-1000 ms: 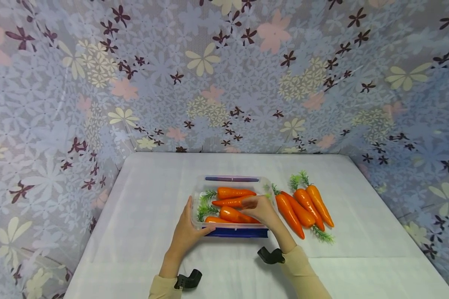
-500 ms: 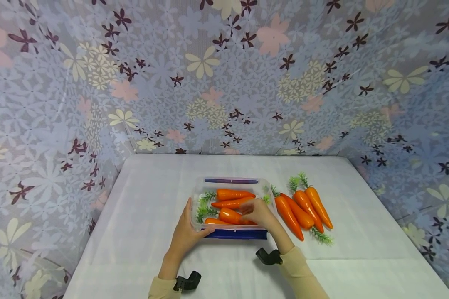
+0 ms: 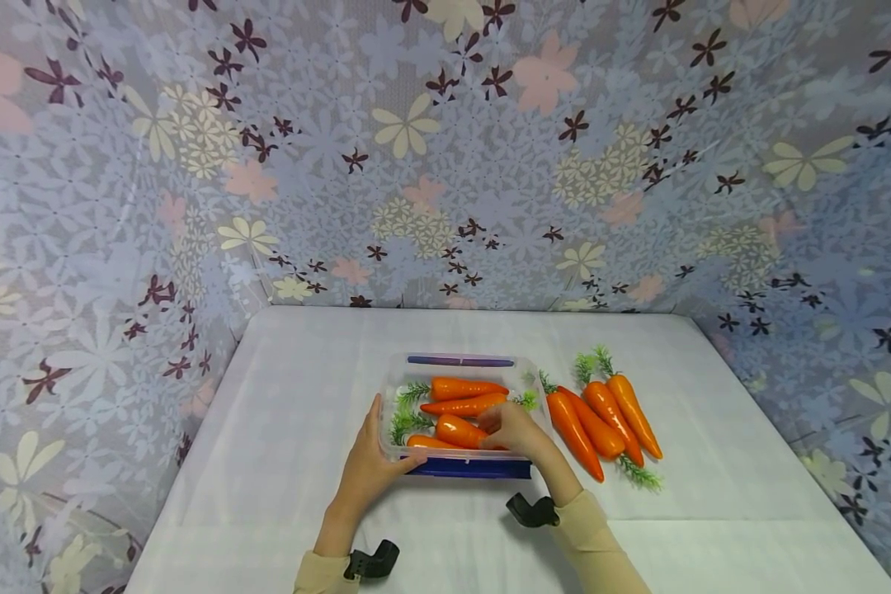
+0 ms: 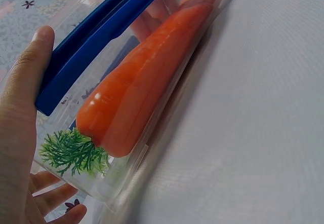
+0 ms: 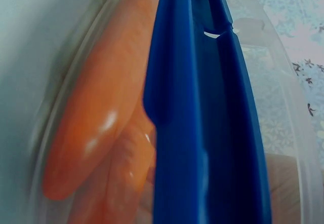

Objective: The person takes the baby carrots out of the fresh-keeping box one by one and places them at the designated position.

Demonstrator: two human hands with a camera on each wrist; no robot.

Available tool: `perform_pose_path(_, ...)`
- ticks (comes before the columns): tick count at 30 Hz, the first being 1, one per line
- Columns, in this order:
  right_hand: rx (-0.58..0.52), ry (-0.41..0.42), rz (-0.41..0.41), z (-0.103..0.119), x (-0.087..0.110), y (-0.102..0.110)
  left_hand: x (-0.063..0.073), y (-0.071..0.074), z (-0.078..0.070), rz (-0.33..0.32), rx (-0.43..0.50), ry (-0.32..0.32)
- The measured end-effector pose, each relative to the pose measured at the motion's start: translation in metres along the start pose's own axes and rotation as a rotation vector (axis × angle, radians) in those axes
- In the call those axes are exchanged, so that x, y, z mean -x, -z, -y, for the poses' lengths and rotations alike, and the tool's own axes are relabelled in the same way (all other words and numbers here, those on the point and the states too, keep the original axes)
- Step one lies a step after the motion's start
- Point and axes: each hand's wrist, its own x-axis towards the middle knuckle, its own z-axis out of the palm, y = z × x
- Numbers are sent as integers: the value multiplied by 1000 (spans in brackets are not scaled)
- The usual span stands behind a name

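Observation:
A clear plastic food container [image 3: 536,388] with blue side clips [image 3: 469,468] holds several orange toy carrots with green frilly tops. My left hand [image 3: 370,458] grips its left end, thumb over the front rim and fingers along the side wall. In the left wrist view that thumb [image 4: 33,67] lies beside the blue clip [image 4: 86,57]. My right hand [image 3: 518,429] reaches inside at the right, its curled fingers pinching the narrow end of a carrot [image 3: 456,431]; the tip is hidden under the hand. Through the front wall, the right wrist view shows a carrot [image 5: 96,102] lying lengthwise.
Several more carrots [image 3: 575,433] lie side by side on the white-covered table [image 3: 297,363], just right of the container. A floral cloth [image 3: 445,165] hangs behind the table and along both sides.
My right hand has come down and toward the front of the container, uncovering the tip of the carrot behind it. My left hand keeps its grip on the left end.

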Motion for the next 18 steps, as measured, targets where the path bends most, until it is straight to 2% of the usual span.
perform_pose_path(6, 43, -12, -13, 0, 1, 1, 0, 0, 0, 0, -7, -1)
perform_pose_path(18, 21, -37, -4, 2, 2, 2, 0, -1, 0, -3, -8, -4)
